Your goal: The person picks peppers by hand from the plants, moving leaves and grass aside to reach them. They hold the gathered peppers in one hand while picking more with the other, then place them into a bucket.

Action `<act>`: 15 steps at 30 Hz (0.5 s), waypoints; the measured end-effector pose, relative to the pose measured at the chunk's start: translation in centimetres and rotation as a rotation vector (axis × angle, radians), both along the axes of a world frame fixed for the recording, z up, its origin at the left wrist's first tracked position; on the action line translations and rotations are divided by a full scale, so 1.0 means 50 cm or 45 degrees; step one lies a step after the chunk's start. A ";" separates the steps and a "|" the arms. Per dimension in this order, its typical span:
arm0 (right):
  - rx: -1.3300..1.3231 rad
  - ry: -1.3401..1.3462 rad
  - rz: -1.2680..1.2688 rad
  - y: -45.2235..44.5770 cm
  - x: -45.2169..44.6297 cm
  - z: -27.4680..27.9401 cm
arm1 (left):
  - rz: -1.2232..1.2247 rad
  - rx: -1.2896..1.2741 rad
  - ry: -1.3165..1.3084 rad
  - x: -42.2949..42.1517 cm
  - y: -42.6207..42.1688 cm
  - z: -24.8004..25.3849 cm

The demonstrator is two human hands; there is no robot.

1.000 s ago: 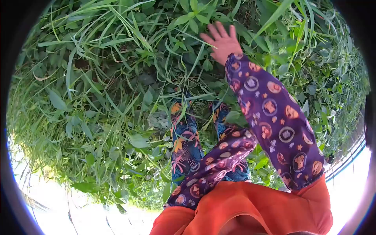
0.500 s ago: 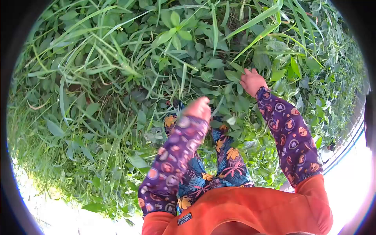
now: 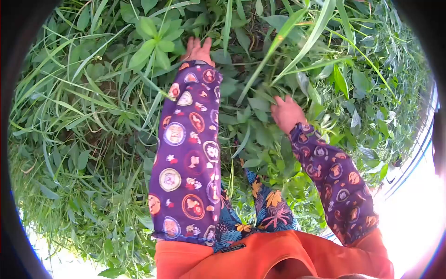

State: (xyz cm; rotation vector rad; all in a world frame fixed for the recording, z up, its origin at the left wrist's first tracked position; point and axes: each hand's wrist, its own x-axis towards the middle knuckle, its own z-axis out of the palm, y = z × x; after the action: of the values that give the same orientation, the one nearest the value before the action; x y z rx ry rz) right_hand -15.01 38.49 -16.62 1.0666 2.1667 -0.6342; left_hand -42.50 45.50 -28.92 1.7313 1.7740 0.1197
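Observation:
My left hand (image 3: pixel 197 50) reaches far forward among the leaves, its fingers apart and their tips partly sunk in foliage. Just to its left stands a leafy plant (image 3: pixel 155 42) with a rosette of bright green leaves. Lower and to the right, my right hand (image 3: pixel 287 113) is closed, knuckles up, at a clump of leafy stems (image 3: pixel 262 102). Its fingertips are hidden in the leaves. Long grass blades (image 3: pixel 297 42) slant down toward that hand. Purple patterned sleeve covers lie over both forearms.
Dense weeds and grass (image 3: pixel 93 125) surround me on all sides. Patterned trousers (image 3: pixel 274 204) and an orange top (image 3: pixel 260 255) show below. At the right, a pale edge with dark lines (image 3: pixel 411 162) borders the greenery.
My left hand has swung forward and left from near my knees into the plants, and its fingers have spread. The right hand has shifted slightly back and left, and leaves around it have moved.

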 end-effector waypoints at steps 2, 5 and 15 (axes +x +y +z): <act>-0.050 -0.088 -0.044 -0.026 0.014 -0.002 | 0.015 -0.017 0.015 0.009 -0.027 -0.007; -0.267 -0.248 -0.012 -0.069 0.049 0.001 | 0.116 -0.009 -0.028 0.017 -0.106 0.019; 0.285 0.294 -0.186 0.104 -0.132 0.201 | 0.466 -0.143 -0.159 0.054 -0.475 0.222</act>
State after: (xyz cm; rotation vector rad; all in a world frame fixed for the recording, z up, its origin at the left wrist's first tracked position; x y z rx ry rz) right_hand -21.60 43.67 -6.58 1.3367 2.4182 -0.6159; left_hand -39.81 21.77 -17.82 1.2790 1.9463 0.2719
